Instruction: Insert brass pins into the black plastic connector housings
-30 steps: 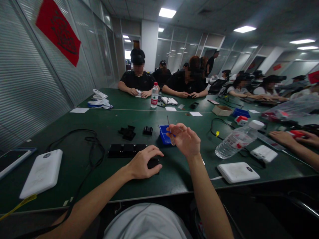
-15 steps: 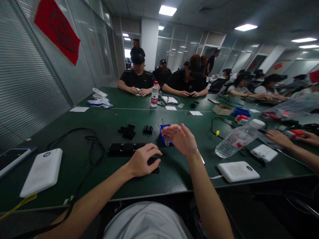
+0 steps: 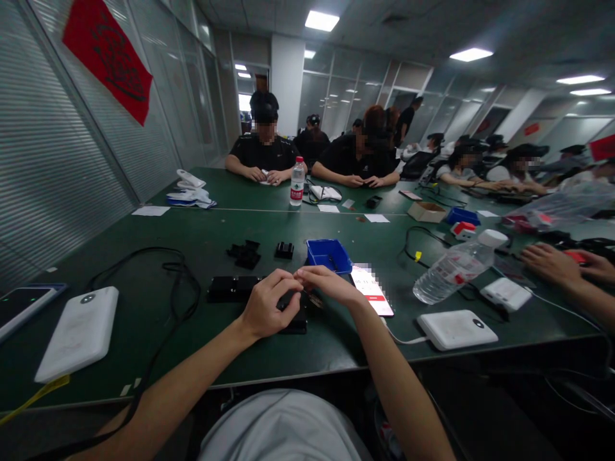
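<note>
My left hand (image 3: 271, 304) is closed around a small black part (image 3: 287, 299) above a black plate-like piece (image 3: 294, 322) on the table. Its fingers hide most of that part. Touching or nearly touching the left fingertips, my right hand (image 3: 327, 283) is pinched together; whatever is between its fingertips is too small to make out. Below its palm shows a bit of the screwdriver (image 3: 314, 299), mostly hidden. A row of black blocks (image 3: 233, 288) lies left of my left hand. Just beyond the right hand stands a blue tray (image 3: 342, 264) with small dark bits inside.
Black parts (image 3: 245, 254) and a black block (image 3: 285, 250) lie farther back. A lit phone (image 3: 372, 291), white power bank (image 3: 459, 330) and tilted water bottle (image 3: 454, 269) are to the right. Another power bank (image 3: 79, 333) and a black cable (image 3: 180, 275) lie left. A co-worker's hands (image 3: 552, 266) are far right.
My right hand has come down and left from the blue tray to my left fingertips, its spread fingers now pinched. The tray and phone are uncovered. The left hand stays at the black part.
</note>
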The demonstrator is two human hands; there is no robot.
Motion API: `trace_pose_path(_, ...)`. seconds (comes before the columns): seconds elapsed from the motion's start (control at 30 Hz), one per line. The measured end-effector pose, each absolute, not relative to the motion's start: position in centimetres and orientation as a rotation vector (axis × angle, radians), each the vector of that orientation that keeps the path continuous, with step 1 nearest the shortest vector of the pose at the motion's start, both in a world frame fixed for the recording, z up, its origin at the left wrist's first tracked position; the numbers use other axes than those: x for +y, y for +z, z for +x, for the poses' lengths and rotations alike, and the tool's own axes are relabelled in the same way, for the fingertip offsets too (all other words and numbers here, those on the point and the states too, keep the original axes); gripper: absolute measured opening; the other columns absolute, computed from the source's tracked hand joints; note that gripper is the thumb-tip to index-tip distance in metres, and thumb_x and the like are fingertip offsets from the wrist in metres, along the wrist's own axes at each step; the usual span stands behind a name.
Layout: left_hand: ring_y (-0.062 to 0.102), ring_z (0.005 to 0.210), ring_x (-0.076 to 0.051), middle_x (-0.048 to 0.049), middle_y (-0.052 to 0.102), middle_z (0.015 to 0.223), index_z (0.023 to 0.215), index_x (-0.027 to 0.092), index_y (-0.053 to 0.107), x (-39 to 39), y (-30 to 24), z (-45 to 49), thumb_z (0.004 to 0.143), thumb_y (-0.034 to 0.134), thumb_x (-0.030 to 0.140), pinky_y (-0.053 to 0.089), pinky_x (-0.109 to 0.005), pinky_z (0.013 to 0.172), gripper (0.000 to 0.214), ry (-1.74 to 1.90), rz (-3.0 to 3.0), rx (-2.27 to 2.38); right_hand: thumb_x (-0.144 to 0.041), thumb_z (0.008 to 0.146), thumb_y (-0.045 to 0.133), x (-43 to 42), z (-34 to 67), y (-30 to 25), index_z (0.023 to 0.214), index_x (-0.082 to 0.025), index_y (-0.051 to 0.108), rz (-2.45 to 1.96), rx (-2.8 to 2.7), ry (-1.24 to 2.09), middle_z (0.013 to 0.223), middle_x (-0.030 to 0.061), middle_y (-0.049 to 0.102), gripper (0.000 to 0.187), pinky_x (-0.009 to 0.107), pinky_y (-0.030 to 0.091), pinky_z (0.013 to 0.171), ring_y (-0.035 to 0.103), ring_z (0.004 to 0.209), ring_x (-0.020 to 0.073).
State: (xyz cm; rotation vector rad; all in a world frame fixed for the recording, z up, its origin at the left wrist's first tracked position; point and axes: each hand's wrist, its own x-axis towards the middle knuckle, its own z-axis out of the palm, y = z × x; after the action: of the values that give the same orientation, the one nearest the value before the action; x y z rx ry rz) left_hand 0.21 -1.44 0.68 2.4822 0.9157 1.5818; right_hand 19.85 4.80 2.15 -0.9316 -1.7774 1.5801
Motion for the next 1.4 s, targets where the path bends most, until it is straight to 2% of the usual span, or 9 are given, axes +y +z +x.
trace_pose_path(0.17, 0.063, 0.08, -0.016, -0.0039, 0.063, 0.094, 0.104, 0.021, 0.061, -1.5, 0.6, 0.1, 0.094, 0.056, 0.018, 0.056, -0.029, 0.072, 0.011, 1.689, 2.422, 0.996, -0.064, 0.09, 0.067, 5.1, 19.8, 1.8, 0.088, -0.016, 0.074, -0.963, -1.887, 1.473, 0.084, 0.0045, 0.071, 0.048, 0.027, 0.048, 0.073, 0.063, 0.078, 0.0151)
trace_pose_path(0.37, 0.059, 0.078, -0.014, -0.0023, 0.061, 0.099, 0.128, 0.022, 0.051, -1.0, -0.3, 0.0, 0.096, 0.057, 0.024, 0.054, -0.028, 0.072, 0.033, 1.797, 2.207, 1.1, -0.067, 0.094, 0.058, 5.1, 19.9, 1.8, 0.092, -0.015, 0.074, -1.0, -1.986, 1.414, 0.091, 0.0069, 0.073, 0.054, 0.03, 0.048, 0.081, 0.064, 0.086, 0.0184)
trace_pose_path(0.53, 0.061, 0.084, -0.016, -0.0052, 0.062, 0.105, 0.14, 0.022, 0.045, -0.4, -1.3, -0.2, 0.103, 0.051, 0.031, 0.053, -0.03, 0.075, 0.039, 1.92, 2.12, 1.016, -0.066, 0.096, 0.055, 4.8, 19.8, 2.0, 0.098, -0.015, 0.074, -1.084, -2.026, 1.372, 0.096, 0.0079, 0.072, 0.054, 0.029, 0.046, 0.071, 0.06, 0.08, 0.0173)
trace_pose_path(0.7, 0.058, 0.08, -0.015, -0.0063, 0.062, 0.107, 0.146, 0.022, 0.041, -0.3, -1.6, -0.3, 0.108, 0.04, 0.043, 0.052, -0.031, 0.073, 0.043, 1.945, 2.052, 0.9, -0.069, 0.096, 0.051, 4.4, 20.0, 2.3, 0.109, -0.015, 0.071, -1.115, -2.037, 1.434, 0.072, -0.0001, 0.057, 0.059, 0.026, 0.038, 0.054, 0.049, 0.06, 0.0134)
trace_pose_path(0.93, 0.057, 0.08, -0.017, -0.0079, 0.062, 0.108, 0.144, 0.021, 0.045, -0.3, -1.6, -0.4, 0.108, 0.032, 0.054, 0.052, -0.033, 0.072, 0.051, 1.929, 2.051, 0.909, -0.067, 0.097, 0.053, 4.1, 20.2, 3.0, 0.111, -0.016, 0.071, -1.041, -2.059, 1.424, 0.076, -0.0002, 0.055, 0.056, 0.024, 0.04, 0.055, 0.049, 0.063, 0.0127)
trace_pose_path(1.1, 0.057, 0.081, -0.018, -0.0085, 0.061, 0.109, 0.142, 0.02, 0.048, -0.4, -1.5, -0.5, 0.108, 0.028, 0.056, 0.052, -0.035, 0.073, 0.053, 1.911, 2.075, 0.944, -0.057, 0.1, 0.055, 4.0, 20.3, 3.6, 0.113, -0.017, 0.072, -0.99, -2.055, 1.354, 0.085, 0.0042, 0.065, 0.046, 0.026, 0.047, 0.062, 0.058, 0.075, 0.0166)
trace_pose_path(1.23, 0.056, 0.081, -0.018, -0.0081, 0.061, 0.108, 0.14, 0.02, 0.05, -0.5, -1.3, -0.5, 0.108, 0.028, 0.057, 0.051, -0.034, 0.072, 0.053, 1.908, 2.076, 0.94, -0.047, 0.095, 0.067, 3.6, 20.6, 4.2, 0.123, -0.018, 0.069, -0.833, -2.161, 1.391, 0.114, 0.0072, 0.071, 0.04, 0.031, 0.053, 0.083, 0.066, 0.1, 0.0196)
trace_pose_path(1.33, 0.056, 0.08, -0.017, -0.0079, 0.06, 0.107, 0.139, 0.02, 0.05, -0.5, -1.2, -0.5, 0.108, 0.027, 0.057, 0.05, -0.034, 0.072, 0.053, 1.912, 2.08, 0.937, -0.035, 0.082, 0.084, 3.4, 20.8, 4.2, 0.131, -0.021, 0.066, -0.688, -2.345, 1.398, 0.135, 0.0078, 0.066, 0.055, 0.035, 0.048, 0.103, 0.061, 0.124, 0.0233)
trace_pose_path(1.4, 0.056, 0.08, -0.018, -0.0079, 0.06, 0.107, 0.138, 0.02, 0.051, -0.5, -1.1, -0.5, 0.108, 0.027, 0.057, 0.05, -0.034, 0.071, 0.054, 1.916, 2.085, 0.937, -0.03, 0.074, 0.09, 3.4, 20.8, 3.9, 0.138, -0.022, 0.062, -0.634, -2.442, 1.41, 0.141, 0.0084, 0.064, 0.071, 0.036, 0.047, 0.105, 0.059, 0.129, 0.0246)
